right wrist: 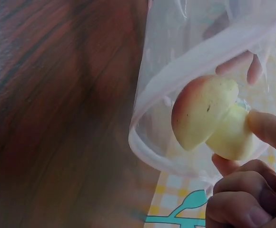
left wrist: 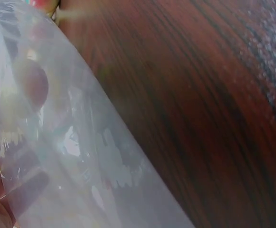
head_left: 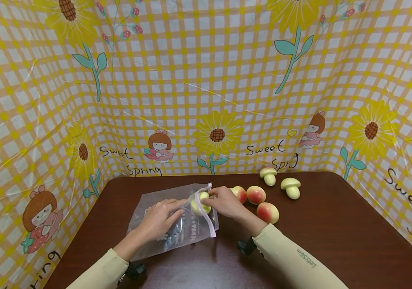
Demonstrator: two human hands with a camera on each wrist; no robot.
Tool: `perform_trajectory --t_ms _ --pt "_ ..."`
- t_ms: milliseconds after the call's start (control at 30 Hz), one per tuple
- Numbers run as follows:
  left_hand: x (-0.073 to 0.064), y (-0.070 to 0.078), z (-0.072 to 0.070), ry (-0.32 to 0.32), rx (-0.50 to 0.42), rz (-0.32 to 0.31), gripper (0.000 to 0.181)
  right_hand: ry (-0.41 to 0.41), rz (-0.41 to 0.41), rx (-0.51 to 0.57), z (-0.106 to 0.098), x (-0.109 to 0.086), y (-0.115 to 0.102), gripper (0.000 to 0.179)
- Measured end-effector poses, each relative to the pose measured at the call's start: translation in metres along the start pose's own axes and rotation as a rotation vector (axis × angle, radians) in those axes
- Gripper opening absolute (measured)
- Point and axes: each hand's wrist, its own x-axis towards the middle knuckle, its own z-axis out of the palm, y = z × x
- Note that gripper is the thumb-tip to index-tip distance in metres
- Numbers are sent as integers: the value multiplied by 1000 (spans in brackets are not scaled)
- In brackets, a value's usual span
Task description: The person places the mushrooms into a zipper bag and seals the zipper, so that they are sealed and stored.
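The work looked to be near its start, with 1 mushroom (right wrist: 207, 111) lying across the mouth of a clear plastic bag (head_left: 162, 194) and not yet let go. The right hand (head_left: 224, 202) held it by the pale stem, pinched between thumb and fingers, its reddish cap pointing into the bag behind the white strip (head_left: 207, 214) along the opening. The left hand (head_left: 160, 218) lay over the bag near that opening; whether its fingers pinched a fold or merely rested there, I could not tell. No second piece could be made out clearly inside. Left outside on the tabletop (head_left: 328, 224) were 5 more pieces: 2 pale mushrooms, 1 nearer the back (head_left: 268, 176) and 1 to its right (head_left: 291, 188), and 3 rounded red-and-yellow pieces (head_left: 256, 195) beside the right hand, 1 of them partly hidden by it. Whether those 3 had stems was unclear.
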Motion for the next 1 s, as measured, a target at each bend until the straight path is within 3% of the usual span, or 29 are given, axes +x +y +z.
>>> perform_trajectory --t_ms 300,567,1000 --pt "0 -1 -2 7 -6 -2 38 -78 -13 3 4 1 -3 22" --pt "0 -2 -2 8 -10 -21 35 -77 -13 11 3 -2 2 22" --pt "0 -2 -3 13 -23 -8 37 -87 -8 -21 -20 -15 12 22"
